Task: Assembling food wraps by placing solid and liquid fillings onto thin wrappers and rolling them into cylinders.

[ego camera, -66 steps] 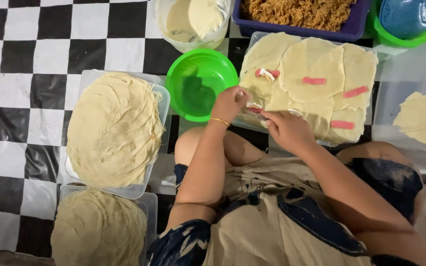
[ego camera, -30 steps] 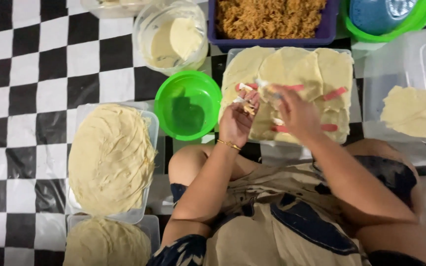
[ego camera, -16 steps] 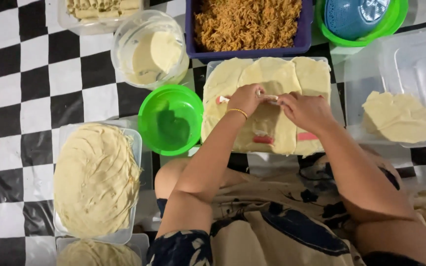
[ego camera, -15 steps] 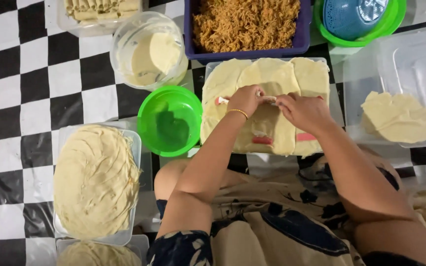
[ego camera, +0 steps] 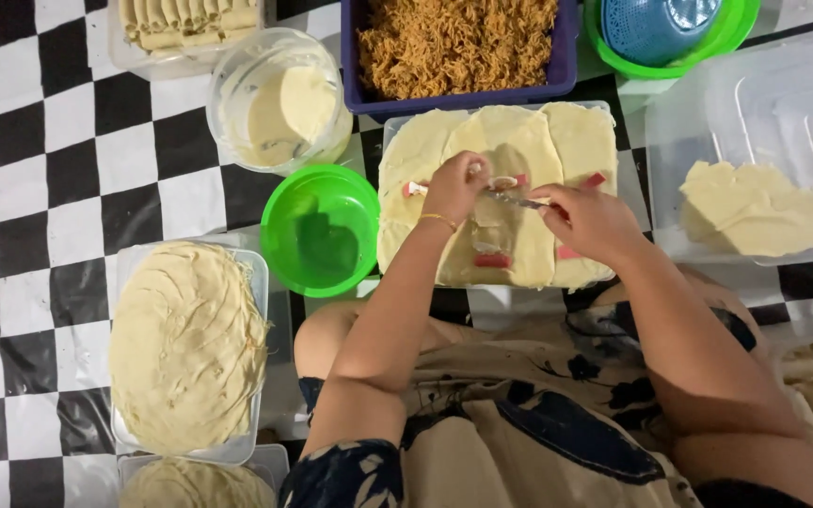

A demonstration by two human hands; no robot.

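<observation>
Seen from above on a black-and-white checkered floor covering (ego camera: 39,179), a stack of thin pale wrappers (ego camera: 185,343) fills a clear tray at lower left, with rolled pieces in a clear box (ego camera: 185,23) at the upper left corner and a clear tub of pale batter (ego camera: 279,103) beside it. An empty green bowl (ego camera: 320,229) sits left of centre. At centre, the left hand (ego camera: 456,186) presses curled fingers on wrappers (ego camera: 519,150) spread over a clear tray lid, near small red-and-white sticks (ego camera: 493,259); the right hand (ego camera: 587,218) pinches a thin metal utensil (ego camera: 515,198) over the same sheet. Above, a purple tub of brown shredded filling (ego camera: 463,42). At upper right, a blue strainer in a green basin (ego camera: 670,28); below it, a loose wrapper (ego camera: 755,207) in a clear container.
</observation>
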